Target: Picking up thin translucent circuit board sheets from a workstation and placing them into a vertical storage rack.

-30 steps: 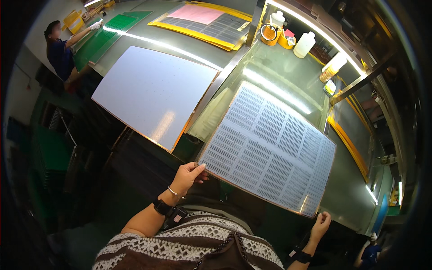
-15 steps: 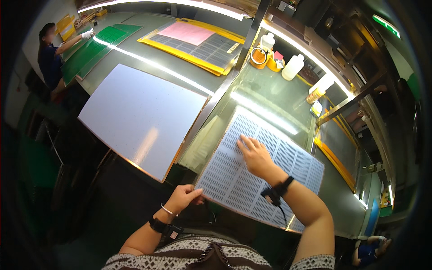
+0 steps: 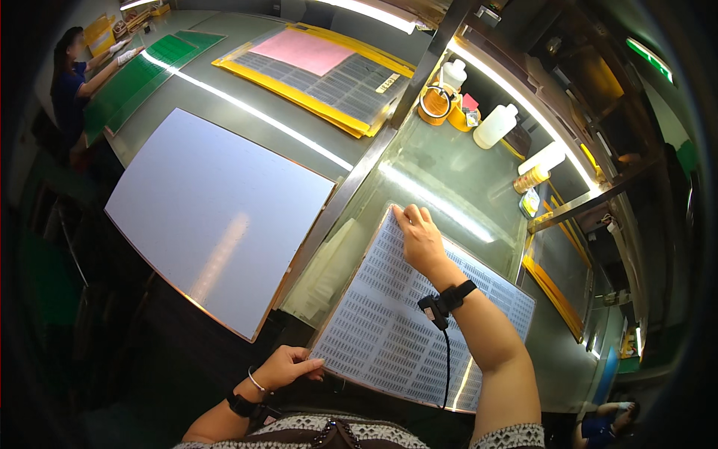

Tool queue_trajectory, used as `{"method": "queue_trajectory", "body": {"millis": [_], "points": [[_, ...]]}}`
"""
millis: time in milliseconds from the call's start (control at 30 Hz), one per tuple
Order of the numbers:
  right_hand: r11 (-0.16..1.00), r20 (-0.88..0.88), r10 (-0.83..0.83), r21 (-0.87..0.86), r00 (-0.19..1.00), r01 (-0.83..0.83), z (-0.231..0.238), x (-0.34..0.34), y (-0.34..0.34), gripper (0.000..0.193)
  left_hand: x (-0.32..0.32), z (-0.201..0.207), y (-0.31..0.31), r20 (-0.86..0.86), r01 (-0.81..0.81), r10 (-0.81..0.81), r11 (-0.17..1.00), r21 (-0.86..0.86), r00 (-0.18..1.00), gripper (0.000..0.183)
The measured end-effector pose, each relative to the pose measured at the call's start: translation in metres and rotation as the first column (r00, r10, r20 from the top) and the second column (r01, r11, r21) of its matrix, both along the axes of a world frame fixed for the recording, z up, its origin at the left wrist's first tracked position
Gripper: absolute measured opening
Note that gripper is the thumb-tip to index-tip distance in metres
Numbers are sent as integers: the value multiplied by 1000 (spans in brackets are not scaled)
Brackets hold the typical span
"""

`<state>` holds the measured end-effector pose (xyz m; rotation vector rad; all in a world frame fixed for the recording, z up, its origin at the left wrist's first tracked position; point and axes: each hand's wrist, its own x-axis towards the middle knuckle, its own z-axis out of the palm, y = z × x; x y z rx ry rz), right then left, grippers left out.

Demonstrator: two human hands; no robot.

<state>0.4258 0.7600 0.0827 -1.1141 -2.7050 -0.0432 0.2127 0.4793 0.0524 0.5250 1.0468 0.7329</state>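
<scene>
A flat pale panel (image 3: 389, 325) covered in rows of small dark marks, with a copper-coloured edge, lies in front of me on the worktop. My left hand (image 3: 288, 367) pinches its near left corner, thumb on top and the other fingers mostly hidden below. At the far left corner, my right hand (image 3: 422, 239) has its fingers bent and closed on the edge; the fingertips are partly hidden. A dark wristband with a small device and cable (image 3: 441, 303) sits on my right wrist. To the left, a larger plain pale panel (image 3: 217, 217) overhangs the worktop's front edge.
Yellow-framed screens (image 3: 351, 127) with a pink sheet (image 3: 303, 51) lie farther back. White bottles (image 3: 495, 126) and an orange tape roll (image 3: 435, 103) stand under the lit shelf. A metal post (image 3: 430, 67) rises between the work areas. Far left, a person (image 3: 71, 86) handles green panels (image 3: 134, 93).
My right hand has gone from the patterned panel's surface to its far left corner. That panel now sits nearer me, my left hand still on its corner. The view has shifted slightly.
</scene>
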Motion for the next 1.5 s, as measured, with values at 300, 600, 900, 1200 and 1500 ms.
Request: {"method": "queue_trajectory", "body": {"millis": [300,600,900,1200,1500], "points": [[1000,3,-1,6,1000,1,-2,-3,1,55,-3,-10,1,11,44,-44,999,30,999,24],[999,89,46,-8,995,-46,3,-7,6,49,-2,-5,1,-10,38,-37,998,45,999,23],[997,79,-17,-68,997,23,10,-8,5,47,0,1,0,-69,21,-19,999,36,997,21],[835,-168,304,-427,938,-347,3,-18,-158,71,9,-2,-7,-44,-60,65,992,109,997,20],[750,-338,-655,-185,676,635,23,196,-294,43,-6,-8,-31,-149,-147,170,977,153,974,18]]}}
